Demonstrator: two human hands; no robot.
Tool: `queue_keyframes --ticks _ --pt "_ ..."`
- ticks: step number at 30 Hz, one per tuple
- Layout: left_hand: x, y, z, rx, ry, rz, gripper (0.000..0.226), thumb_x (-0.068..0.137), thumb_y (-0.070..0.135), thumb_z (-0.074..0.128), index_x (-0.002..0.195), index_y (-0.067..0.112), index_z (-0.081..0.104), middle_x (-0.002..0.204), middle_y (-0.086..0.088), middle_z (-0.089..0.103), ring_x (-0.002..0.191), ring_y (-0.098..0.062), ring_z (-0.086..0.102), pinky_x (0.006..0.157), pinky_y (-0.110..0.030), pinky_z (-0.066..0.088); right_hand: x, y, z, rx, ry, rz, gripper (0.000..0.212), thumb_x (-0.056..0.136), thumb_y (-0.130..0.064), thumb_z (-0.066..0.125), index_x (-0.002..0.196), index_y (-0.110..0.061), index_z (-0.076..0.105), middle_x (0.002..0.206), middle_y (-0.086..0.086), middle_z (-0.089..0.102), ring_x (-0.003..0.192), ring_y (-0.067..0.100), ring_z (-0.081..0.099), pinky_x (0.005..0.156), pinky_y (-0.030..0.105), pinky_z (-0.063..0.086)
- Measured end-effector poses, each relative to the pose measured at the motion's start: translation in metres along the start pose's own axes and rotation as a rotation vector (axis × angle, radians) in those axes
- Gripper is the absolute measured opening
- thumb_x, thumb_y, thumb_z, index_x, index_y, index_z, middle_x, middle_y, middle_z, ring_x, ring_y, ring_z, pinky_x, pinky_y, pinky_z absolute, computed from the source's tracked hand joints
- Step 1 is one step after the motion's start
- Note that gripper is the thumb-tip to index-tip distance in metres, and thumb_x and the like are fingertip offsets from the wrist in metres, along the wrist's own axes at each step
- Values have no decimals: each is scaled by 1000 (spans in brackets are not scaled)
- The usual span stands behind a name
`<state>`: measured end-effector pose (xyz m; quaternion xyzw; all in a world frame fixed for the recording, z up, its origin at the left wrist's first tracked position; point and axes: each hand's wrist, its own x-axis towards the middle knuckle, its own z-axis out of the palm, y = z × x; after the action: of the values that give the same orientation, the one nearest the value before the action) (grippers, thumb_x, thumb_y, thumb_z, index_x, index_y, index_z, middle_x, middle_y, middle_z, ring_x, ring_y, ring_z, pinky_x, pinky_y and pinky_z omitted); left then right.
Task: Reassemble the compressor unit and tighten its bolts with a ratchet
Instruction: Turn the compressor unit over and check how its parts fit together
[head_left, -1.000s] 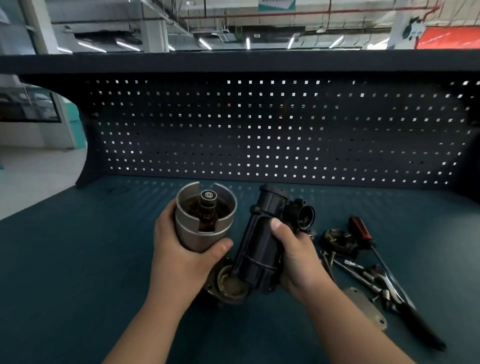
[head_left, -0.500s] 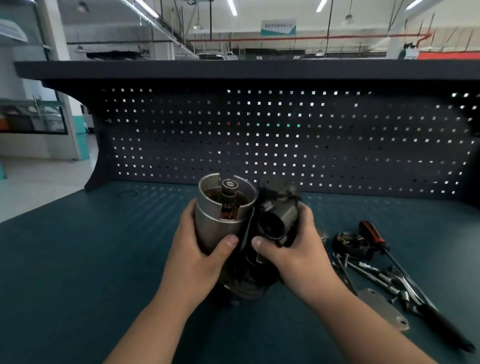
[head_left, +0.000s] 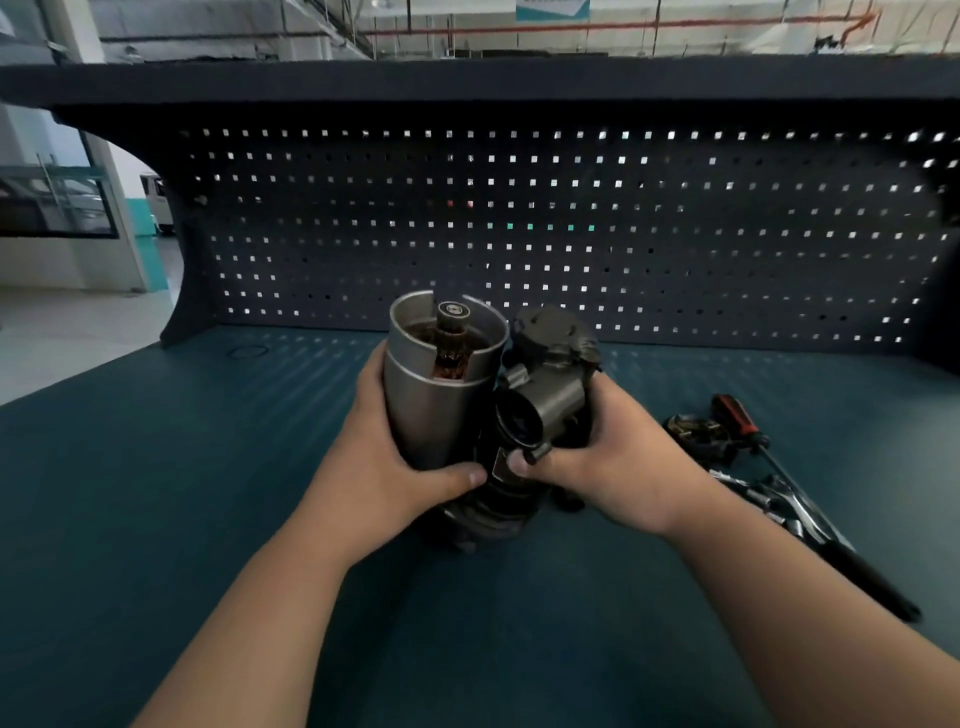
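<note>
Your left hand (head_left: 384, 467) grips the silver metal cylinder (head_left: 436, 400).
Your right hand (head_left: 618, 460) grips the dark cast pump body (head_left: 553, 410) touching it.

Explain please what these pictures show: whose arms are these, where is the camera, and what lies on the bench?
There is no machine: the two grips are a person's bare hands. The camera sits on the person's head and looks forward and down, so the arms enter from below. The left grip is curled round a silver cylinder with an open top; a shaft stands inside. The right grip holds a dark body beside it, touching it. Whether the two are joined, I cannot tell. To the right on the teal bench lie a screwdriver with a red handle, a ratchet, a round part and small metal pieces. Behind stands a pegboard.
</note>
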<state>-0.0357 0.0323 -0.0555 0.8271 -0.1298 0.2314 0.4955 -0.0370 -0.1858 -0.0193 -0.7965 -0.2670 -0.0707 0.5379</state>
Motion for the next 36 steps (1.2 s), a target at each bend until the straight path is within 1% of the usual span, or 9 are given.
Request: queue_keyframes --ticks 3,7,17,20,24,26,28,32,36 --pt "4 -8 -4 22 -68 -53 119 35 63 83 133 59 16 122 32 49 131 -16 40 109 -47 34 2 2 0 -7 -8 -14 60 56 -40 83 108 -29 55 99 -17 70 95 -2 65 79 14 50" --pt "4 -13 -6 -175 -131 -54 101 38 58 86 121 62 29 114 34 56 109 7 55 85 -12 48 0 4 8 1 -15 -22 68 51 -45 83 111 -26 55 100 -15 70 94 -1 65 77 16 50" --pt "4 -14 -8 -249 -196 -37 102 46 36 88 130 44 30 113 28 60 108 4 58 79 -10 47 -6 7 19 -86 51 -47 74 51 -40 85 114 -27 49 98 -30 65 91 -13 60 70 1 42" --pt "5 -12 -7 -254 -188 -41 105 44 39 88 133 41 33 119 18 60 112 -1 57 86 -15 48 -7 6 16 -151 57 -18 80 46 -53 82 115 -32 48 99 -35 62 92 -16 58 70 0 41" --pt "6 -12 -7 -183 -147 -40 109 42 45 87 137 37 34 137 -3 46 125 -19 48 104 -45 41 -3 1 7 -256 -7 9 83 45 -62 79 118 -35 50 103 -31 62 97 -12 58 84 16 49" --pt "5 -15 -7 -129 -137 -41 109 44 52 85 138 35 32 137 -5 44 126 -21 46 104 -48 41 -2 -1 3 -269 -90 35 81 50 -58 80 122 -37 48 108 -25 64 102 -8 59 91 28 50" --pt "3 -18 -5 -55 -110 -34 106 44 63 79 136 38 32 132 -3 44 122 -15 46 100 -42 43 -2 -2 0 -273 -138 53 77 54 -54 81 122 -39 48 109 -23 65 104 -6 59 94 30 50" --pt "3 -22 -2 27 -62 0 115 37 87 64 135 36 30 127 -1 45 122 -12 39 96 -29 41 -2 0 -1 -292 -147 60 60 59 -46 84 108 -49 50 103 -28 65 96 -14 58 84 12 46" --pt "8 -23 1 37 -51 45 128 33 96 53 137 25 32 127 -2 49 124 -15 40 99 -33 40 -1 -1 -4 -323 -126 53 61 56 -47 85 107 -47 51 97 -32 64 91 -21 55 68 -2 40"
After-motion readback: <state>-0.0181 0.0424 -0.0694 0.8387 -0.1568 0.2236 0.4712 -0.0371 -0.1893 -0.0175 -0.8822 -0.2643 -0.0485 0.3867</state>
